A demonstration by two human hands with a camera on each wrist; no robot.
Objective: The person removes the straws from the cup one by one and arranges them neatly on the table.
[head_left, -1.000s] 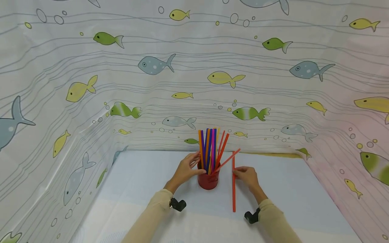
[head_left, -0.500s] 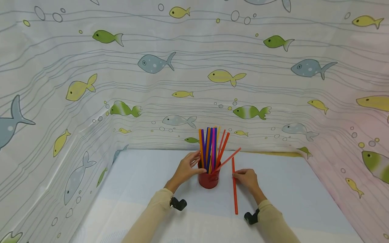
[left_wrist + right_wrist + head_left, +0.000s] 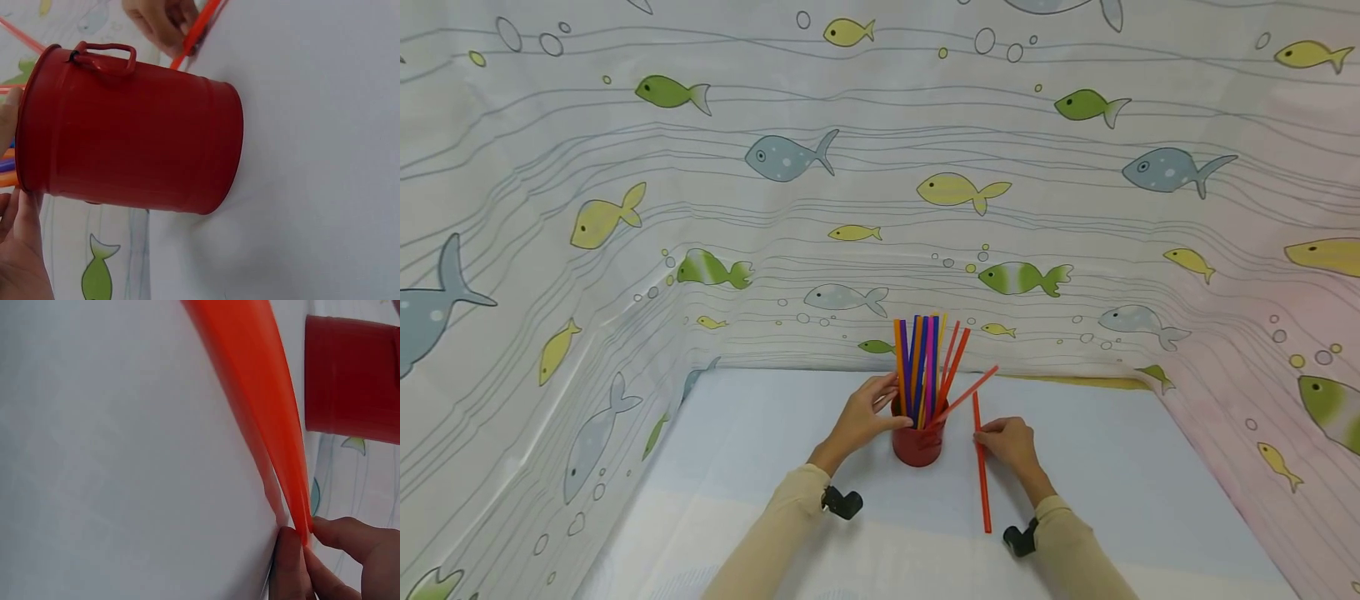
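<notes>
A small red metal bucket [image 3: 917,448] stands upright on the white table, with several colored straws [image 3: 917,367] in it. My left hand [image 3: 867,415] holds the bucket near its rim, thumb in front and fingers behind. In the left wrist view the bucket [image 3: 137,131] shows a small wire handle. To the right of the bucket, my right hand [image 3: 1011,443] pinches a red straw [image 3: 985,496] near its middle. The right wrist view shows this straw [image 3: 256,369] close up, between thumb and fingertips, just over the table surface.
One light red straw [image 3: 973,387] leans out of the bucket toward the right hand. A fish-patterned cloth [image 3: 880,192] covers the walls behind and at both sides. The white tabletop [image 3: 1112,467] stretches around both hands.
The red straw in my right hand has slid slightly toward me, and its near end has swung a little right. My left hand stays on the bucket.
</notes>
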